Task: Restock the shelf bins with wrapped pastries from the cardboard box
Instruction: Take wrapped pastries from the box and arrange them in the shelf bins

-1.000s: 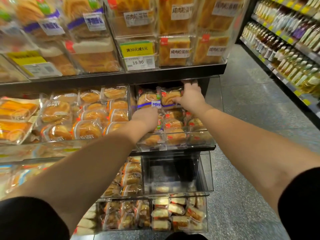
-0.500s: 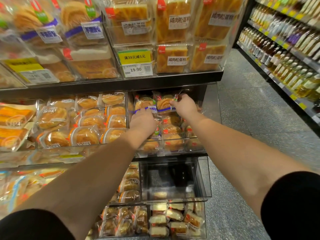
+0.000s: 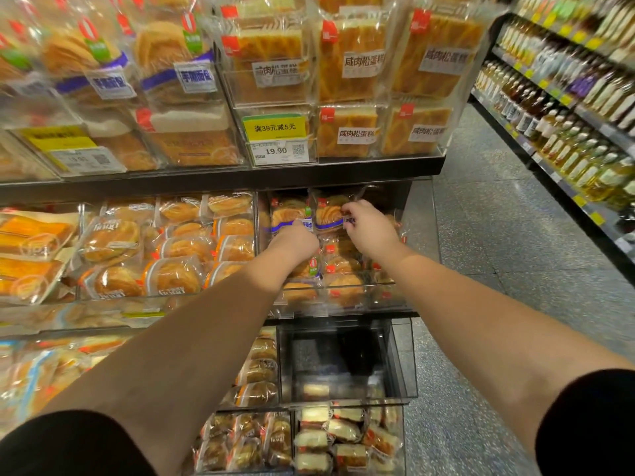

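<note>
- Whereas a second ago the right hand reached deep to the back of the clear shelf bin, it now sits nearer the front, fingers curled and pinching the top edge of the right-hand wrapped pastry, which stands upright just beyond its fingertips.
- Beside it, the left hand stays low against the left-hand wrapped pastry; its fingers are hidden behind the knuckles, so whether it grips the pack or merely presses on it cannot be told.
- Both packs now stand side by side at the back of the bin, above the pastries lying under the wrists.
- That suggests the pair is nearly seated and only needs straightening.
- Below the forearms, a lower bin looks almost bare, likely due for filling.
- No cardboard box is in view.
</note>
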Demonstrator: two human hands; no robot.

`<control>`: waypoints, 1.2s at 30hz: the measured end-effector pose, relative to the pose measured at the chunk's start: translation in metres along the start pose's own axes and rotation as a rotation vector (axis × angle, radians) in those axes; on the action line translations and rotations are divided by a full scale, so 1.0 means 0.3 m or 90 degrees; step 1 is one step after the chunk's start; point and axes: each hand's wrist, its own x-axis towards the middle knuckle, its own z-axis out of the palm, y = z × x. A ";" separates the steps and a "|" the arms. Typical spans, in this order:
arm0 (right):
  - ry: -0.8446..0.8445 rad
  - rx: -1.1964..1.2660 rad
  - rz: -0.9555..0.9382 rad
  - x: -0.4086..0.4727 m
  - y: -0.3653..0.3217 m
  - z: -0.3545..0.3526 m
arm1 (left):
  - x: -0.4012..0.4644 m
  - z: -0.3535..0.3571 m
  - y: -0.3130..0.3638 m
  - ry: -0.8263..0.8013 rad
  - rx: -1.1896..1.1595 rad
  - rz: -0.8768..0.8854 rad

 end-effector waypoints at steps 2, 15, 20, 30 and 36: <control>-0.073 -0.054 -0.037 -0.032 0.011 -0.021 | -0.045 -0.019 0.000 0.007 -0.039 0.031; -0.105 -0.056 0.076 -0.399 -0.304 -0.167 | -0.545 -0.192 -0.368 0.070 -0.203 0.191; -0.166 -0.008 0.027 -0.660 -0.636 -0.056 | -0.751 -0.198 -0.808 0.114 -0.205 0.111; -0.380 -0.080 -0.247 -1.037 -1.418 0.507 | -1.235 -0.148 -1.866 0.189 -0.207 -0.141; -0.461 -0.202 -0.498 -1.192 -1.826 0.863 | -1.466 -0.073 -2.386 0.179 -0.203 -0.300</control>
